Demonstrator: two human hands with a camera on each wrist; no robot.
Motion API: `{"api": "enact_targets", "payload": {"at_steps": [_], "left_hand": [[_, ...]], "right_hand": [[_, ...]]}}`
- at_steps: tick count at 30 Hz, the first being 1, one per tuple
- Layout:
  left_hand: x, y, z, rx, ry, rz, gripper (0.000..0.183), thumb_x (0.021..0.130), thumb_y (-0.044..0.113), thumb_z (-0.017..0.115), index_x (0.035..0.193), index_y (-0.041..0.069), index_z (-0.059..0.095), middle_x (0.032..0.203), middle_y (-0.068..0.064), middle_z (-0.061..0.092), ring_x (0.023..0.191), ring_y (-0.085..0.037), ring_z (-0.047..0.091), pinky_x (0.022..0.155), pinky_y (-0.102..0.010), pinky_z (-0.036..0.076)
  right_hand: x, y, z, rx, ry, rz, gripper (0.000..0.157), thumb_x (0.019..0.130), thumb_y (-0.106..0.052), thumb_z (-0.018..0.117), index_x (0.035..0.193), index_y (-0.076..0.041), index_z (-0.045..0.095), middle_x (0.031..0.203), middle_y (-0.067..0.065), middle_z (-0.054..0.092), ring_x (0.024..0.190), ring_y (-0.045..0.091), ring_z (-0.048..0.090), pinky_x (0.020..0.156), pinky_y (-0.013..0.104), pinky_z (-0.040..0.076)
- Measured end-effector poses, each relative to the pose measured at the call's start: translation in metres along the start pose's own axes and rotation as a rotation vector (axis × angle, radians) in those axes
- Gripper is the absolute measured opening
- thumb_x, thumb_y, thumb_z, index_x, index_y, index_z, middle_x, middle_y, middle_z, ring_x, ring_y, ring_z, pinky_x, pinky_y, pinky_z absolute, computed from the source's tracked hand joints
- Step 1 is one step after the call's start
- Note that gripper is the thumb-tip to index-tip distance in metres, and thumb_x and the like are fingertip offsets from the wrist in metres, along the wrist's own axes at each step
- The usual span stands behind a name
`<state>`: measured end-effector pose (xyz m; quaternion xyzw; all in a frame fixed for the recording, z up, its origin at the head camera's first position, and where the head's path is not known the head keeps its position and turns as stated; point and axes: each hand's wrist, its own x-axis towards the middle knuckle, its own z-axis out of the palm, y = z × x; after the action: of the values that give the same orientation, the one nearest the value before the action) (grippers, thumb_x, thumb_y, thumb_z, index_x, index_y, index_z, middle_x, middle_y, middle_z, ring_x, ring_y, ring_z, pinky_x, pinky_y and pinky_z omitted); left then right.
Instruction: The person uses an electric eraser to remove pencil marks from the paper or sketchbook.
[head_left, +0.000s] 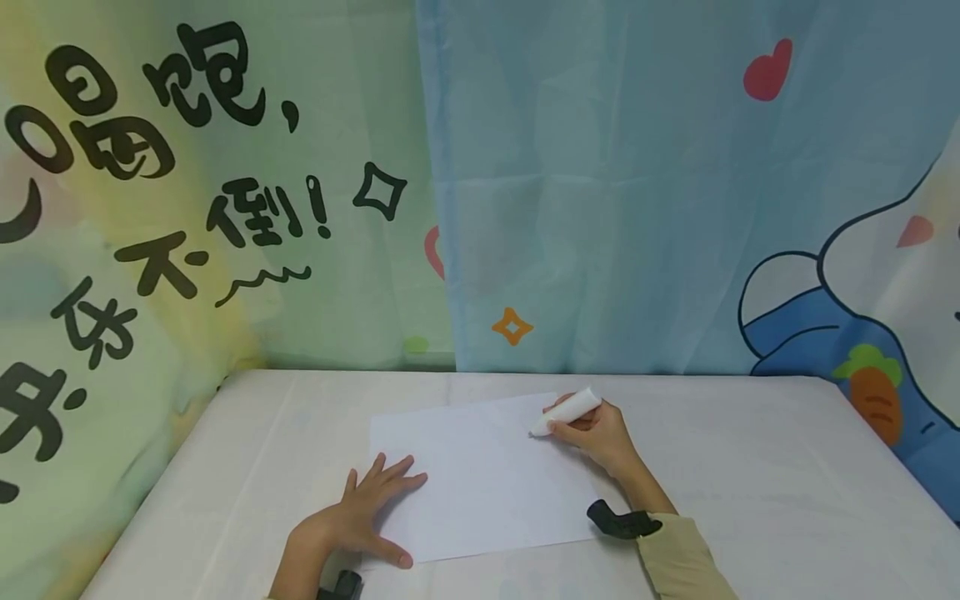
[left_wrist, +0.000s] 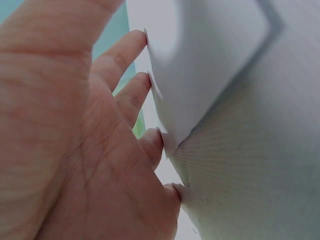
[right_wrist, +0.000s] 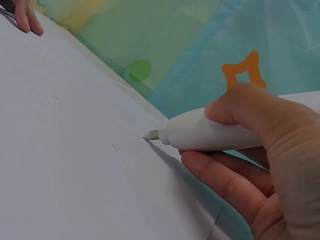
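Observation:
On the table lies a sheet of white paper (head_left: 472, 492) with a few faint specks. My right hand (head_left: 596, 429) pinches a thick white pen-shaped tool (head_left: 572, 410), which looks like an electric eraser, between thumb and fingers. Close up in the right wrist view, the tool (right_wrist: 200, 131) has a narrow grey collar and a small pale tip, at or just above the paper's far right part. My left hand (head_left: 360, 517) lies spread over the paper's left edge. In the left wrist view its fingertips (left_wrist: 142, 82) touch the sheet, near a corner.
A white cloth covers the table (head_left: 750, 467). Behind it hangs a printed curtain (head_left: 637, 208) with black characters, a heart and a cartoon figure. A black strap (head_left: 622, 521) sits at my right wrist, and another dark wrist piece (head_left: 345, 585) at my left.

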<state>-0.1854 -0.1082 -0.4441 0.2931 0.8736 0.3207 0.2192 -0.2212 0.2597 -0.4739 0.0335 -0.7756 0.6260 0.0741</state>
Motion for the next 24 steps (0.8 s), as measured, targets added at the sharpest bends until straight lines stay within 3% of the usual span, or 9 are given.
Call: {"api": "enact_targets", "payload": {"at_steps": [19, 24], "left_hand": [[-0.0007, 0.0018, -0.0002, 0.006, -0.004, -0.004, 0.098, 0.067, 0.034, 0.088, 0.149, 0.012, 0.039, 0.160, -0.018, 0.021, 0.145, -0.052, -0.001, 0.106, -0.076, -0.008], [-0.0003, 0.0012, -0.0002, 0.008, -0.004, -0.006, 0.098, 0.067, 0.034, 0.088, 0.149, 0.011, 0.039, 0.160, -0.019, 0.021, 0.145, -0.052, 0.000, 0.105, -0.076, -0.008]], "right_hand": [[-0.0027, 0.0028, -0.0017, 0.017, -0.092, -0.052, 0.033, 0.077, 0.011, 0.072, 0.106, 0.017, 0.058, 0.100, 0.033, 0.067, 0.078, 0.004, 0.068, 0.068, 0.019, 0.056], [-0.0021, 0.0058, -0.0023, 0.028, -0.144, -0.055, 0.032, 0.077, 0.011, 0.071, 0.105, 0.018, 0.057, 0.096, 0.027, 0.070, 0.078, 0.005, 0.069, 0.067, 0.021, 0.057]]}}
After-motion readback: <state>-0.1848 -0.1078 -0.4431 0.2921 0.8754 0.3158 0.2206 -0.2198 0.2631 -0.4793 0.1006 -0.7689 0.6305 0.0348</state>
